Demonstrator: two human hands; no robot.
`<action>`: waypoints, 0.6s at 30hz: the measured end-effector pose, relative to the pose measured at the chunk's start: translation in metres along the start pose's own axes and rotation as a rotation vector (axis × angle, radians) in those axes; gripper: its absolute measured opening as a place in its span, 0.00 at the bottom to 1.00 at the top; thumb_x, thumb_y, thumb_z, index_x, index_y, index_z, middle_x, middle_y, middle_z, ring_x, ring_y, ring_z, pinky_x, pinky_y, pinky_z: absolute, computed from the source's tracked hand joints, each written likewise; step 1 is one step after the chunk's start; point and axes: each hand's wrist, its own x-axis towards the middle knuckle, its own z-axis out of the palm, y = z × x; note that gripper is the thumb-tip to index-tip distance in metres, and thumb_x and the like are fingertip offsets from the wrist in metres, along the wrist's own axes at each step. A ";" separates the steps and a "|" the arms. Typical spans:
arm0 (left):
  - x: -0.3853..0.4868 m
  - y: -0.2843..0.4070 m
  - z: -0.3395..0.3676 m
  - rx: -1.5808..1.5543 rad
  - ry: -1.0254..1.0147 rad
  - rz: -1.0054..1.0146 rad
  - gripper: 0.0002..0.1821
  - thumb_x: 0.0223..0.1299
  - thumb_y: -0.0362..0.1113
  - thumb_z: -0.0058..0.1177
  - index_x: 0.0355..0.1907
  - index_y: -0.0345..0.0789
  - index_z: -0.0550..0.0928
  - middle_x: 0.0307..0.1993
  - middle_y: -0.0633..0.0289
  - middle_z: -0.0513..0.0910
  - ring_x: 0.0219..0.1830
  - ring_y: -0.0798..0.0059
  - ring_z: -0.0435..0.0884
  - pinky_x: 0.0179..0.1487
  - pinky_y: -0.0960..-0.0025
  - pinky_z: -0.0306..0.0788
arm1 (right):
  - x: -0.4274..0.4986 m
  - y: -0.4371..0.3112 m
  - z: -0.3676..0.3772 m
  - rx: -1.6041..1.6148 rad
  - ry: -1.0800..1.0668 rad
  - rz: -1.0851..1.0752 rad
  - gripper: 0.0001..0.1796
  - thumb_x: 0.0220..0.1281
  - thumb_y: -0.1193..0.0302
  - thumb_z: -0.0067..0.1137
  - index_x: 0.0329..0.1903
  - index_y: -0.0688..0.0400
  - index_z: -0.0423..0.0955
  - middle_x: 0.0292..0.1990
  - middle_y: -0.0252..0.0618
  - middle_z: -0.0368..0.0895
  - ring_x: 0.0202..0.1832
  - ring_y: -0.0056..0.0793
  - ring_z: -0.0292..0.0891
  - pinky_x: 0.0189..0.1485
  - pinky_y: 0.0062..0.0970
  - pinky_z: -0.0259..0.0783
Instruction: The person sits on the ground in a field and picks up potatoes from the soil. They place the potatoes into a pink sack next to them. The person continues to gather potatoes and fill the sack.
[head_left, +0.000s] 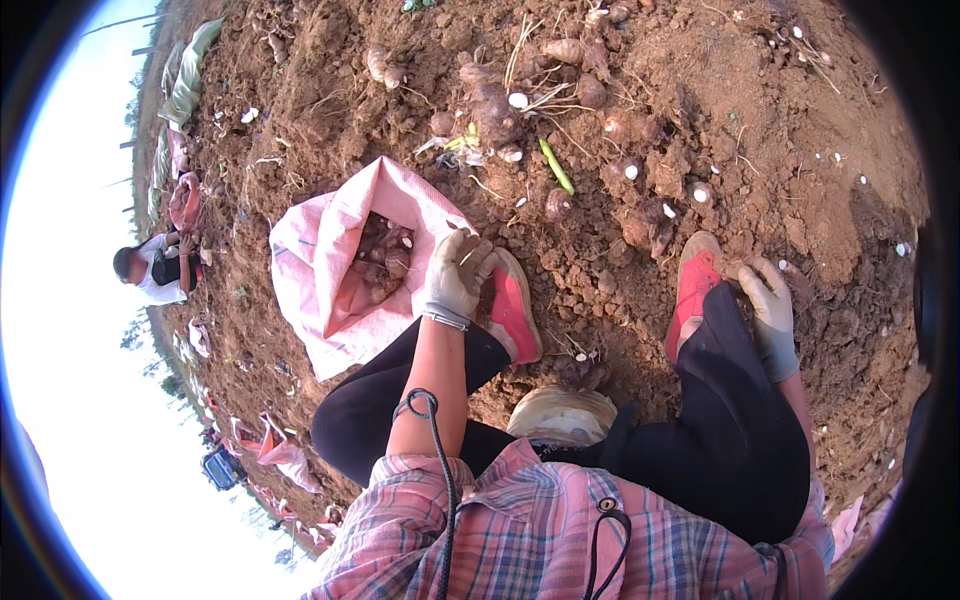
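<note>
My left hand (457, 274), in a pale work glove, is at the right rim of a pink woven sack (300, 259), with its fingers curled. A small dark bit shows by the fingertips; whether they grip it or the rim is unclear. Inside the open sack lie several brown taro-like corms (381, 262). My right hand (766, 304), gloved too, reaches down beside my right pink shoe (696, 281). Its fingers point at the soil, close to a brownish corm (799, 283); the palm is hidden, so a grip cannot be made out.
Clumps of corms with roots (491, 105) lie on the loose brown soil ahead. A green stalk piece (556, 166) is among them. A round pale seat or stump (562, 416) sits between my legs. Another person (157, 266) crouches at far left beside a pink sack (185, 202).
</note>
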 end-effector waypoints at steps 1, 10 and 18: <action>0.020 0.013 -0.013 -0.074 0.057 0.016 0.11 0.72 0.42 0.51 0.49 0.39 0.78 0.42 0.62 0.83 0.45 0.65 0.83 0.50 0.60 0.80 | -0.006 0.002 -0.008 0.003 0.030 0.020 0.13 0.73 0.71 0.53 0.54 0.67 0.73 0.46 0.40 0.84 0.47 0.27 0.82 0.52 0.26 0.77; 0.076 0.158 -0.209 1.521 1.288 0.111 0.57 0.52 0.75 0.54 0.78 0.42 0.56 0.73 0.40 0.59 0.70 0.41 0.65 0.70 0.45 0.63 | -0.041 0.037 -0.081 -0.285 0.474 -0.055 0.14 0.69 0.67 0.60 0.51 0.64 0.77 0.38 0.28 0.79 0.41 0.15 0.72 0.47 0.19 0.70; 0.081 0.255 -0.113 1.615 0.697 1.007 0.41 0.64 0.63 0.56 0.73 0.44 0.67 0.74 0.49 0.63 0.74 0.54 0.63 0.72 0.56 0.62 | -0.021 0.036 -0.117 -1.348 0.592 -0.217 0.40 0.52 0.61 0.71 0.67 0.60 0.67 0.61 0.51 0.73 0.58 0.47 0.76 0.63 0.39 0.71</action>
